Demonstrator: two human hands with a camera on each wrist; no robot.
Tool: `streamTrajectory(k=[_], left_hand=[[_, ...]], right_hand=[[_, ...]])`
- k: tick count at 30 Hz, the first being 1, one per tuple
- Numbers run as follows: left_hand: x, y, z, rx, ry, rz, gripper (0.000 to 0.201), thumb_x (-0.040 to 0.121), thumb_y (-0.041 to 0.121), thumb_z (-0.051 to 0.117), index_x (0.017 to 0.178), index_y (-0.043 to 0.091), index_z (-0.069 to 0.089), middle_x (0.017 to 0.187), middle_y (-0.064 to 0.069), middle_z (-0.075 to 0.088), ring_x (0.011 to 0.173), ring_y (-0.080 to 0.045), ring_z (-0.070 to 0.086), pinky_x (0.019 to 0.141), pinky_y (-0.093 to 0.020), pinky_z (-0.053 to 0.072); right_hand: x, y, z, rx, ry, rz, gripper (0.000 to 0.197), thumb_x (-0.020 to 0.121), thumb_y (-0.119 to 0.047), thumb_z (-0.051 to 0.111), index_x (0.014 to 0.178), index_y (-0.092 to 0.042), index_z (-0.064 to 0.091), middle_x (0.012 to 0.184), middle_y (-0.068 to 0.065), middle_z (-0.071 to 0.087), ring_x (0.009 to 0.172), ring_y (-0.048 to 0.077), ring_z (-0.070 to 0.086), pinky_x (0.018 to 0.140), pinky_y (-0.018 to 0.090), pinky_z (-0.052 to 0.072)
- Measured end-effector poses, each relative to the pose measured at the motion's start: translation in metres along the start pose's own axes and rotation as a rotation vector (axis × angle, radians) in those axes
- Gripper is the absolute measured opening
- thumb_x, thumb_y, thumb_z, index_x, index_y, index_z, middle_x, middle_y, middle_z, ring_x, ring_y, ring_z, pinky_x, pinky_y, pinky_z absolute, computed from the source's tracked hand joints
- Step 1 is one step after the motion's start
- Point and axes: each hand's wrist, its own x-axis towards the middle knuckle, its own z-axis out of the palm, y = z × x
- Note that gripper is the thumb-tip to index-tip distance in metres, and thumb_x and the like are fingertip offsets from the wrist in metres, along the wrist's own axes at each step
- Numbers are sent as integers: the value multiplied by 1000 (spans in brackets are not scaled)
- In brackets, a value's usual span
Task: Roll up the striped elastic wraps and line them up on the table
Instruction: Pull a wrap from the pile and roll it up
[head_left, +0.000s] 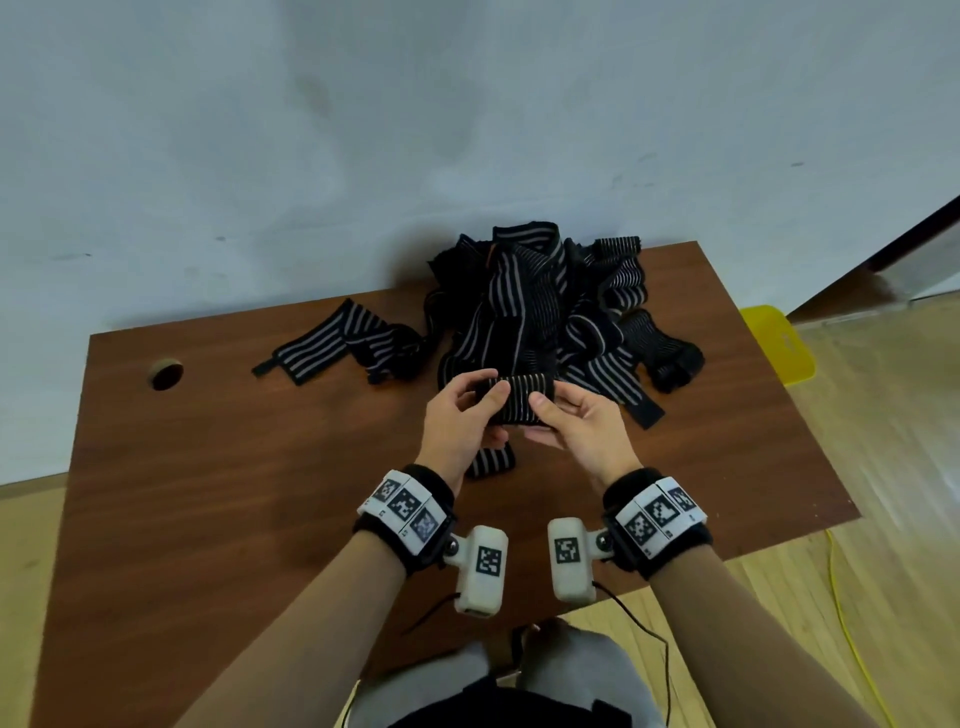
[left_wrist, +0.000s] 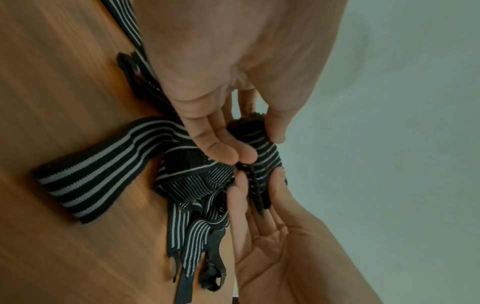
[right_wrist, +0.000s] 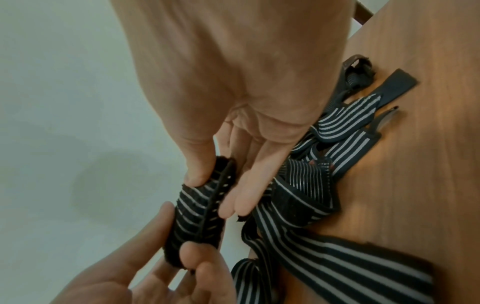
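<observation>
A partly rolled black wrap with pale stripes (head_left: 519, 397) is held above the table between both hands. My left hand (head_left: 488, 392) pinches its left end with thumb and fingers, and my right hand (head_left: 550, 399) pinches the right end. The wrap's loose tail (head_left: 491, 462) hangs below my left palm. The left wrist view shows the roll (left_wrist: 265, 158) between my left thumb and fingertips (left_wrist: 223, 148). In the right wrist view the roll (right_wrist: 200, 211) sits under my right thumb. Behind lies a tangled pile of unrolled striped wraps (head_left: 540, 312).
One flat striped wrap (head_left: 327, 343) lies left of the pile. The brown table (head_left: 234, 493) has a round cable hole (head_left: 166, 374) at the far left. A yellow object (head_left: 779, 343) stands off the right edge, and a yellow cable (head_left: 852, 623) runs over the floor.
</observation>
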Motion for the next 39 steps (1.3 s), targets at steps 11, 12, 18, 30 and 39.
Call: streamTrajectory(k=[11,12,18,30,39], left_hand=[[7,-26,-11,-8,145,-56,36,92,12,75,125,22,67,118,-1,71,113,-22,69,98,-47,57],[5,-27,-19,-3,188,-44,40,90,13,77,127,22,64,120,1,70,114,-21,69,98,-46,58],[-3,-36,-88,-67,452,-21,36,90,4,75,115,13,51,118,-6,59,102,-21,68,76,-36,64],[43,-52,-242,281,577,-79,26,85,17,83,93,19,59,104,-5,71,95,-24,70,79,-46,61],[102,-57,-310,427,583,-96,26,86,19,82,100,16,61,100,4,64,100,-19,63,87,-36,53]], right_hand=[[24,16,-4,-74,-84,59,27,98,-15,68,124,-6,70,114,8,77,108,18,73,81,25,60],[28,21,5,-66,-94,85,27,97,-19,71,122,-9,71,114,7,77,109,20,73,82,28,61],[53,50,82,-186,-124,190,31,102,-12,61,133,-7,59,117,6,65,102,15,66,83,34,61],[99,118,219,-536,-228,188,43,86,-37,72,126,-22,70,122,-3,70,109,16,68,96,44,58],[133,116,279,-628,-420,240,72,92,-19,75,154,-17,39,146,0,55,133,15,54,103,27,44]])
